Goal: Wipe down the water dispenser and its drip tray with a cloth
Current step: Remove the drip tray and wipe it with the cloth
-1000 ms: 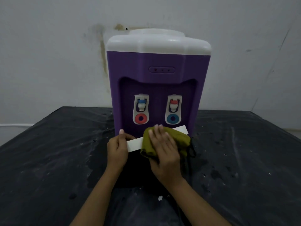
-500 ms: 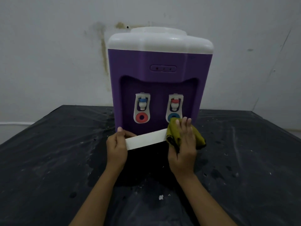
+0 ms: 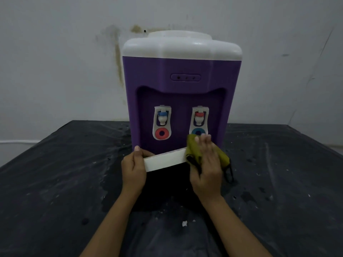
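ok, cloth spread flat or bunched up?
Bunched: the olive cloth is a folded wad under the right hand, pressed on the right end of the white drip tray.

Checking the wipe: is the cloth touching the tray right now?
Touching. The head view shows the right hand pressing the cloth over the tray's right end, with no gap visible.

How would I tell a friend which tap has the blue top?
Look at the purple water dispenser on the black table. Two white taps sit in its front. Yours is the left tap: blue cap, red ring below; the right tap wears a red cap.
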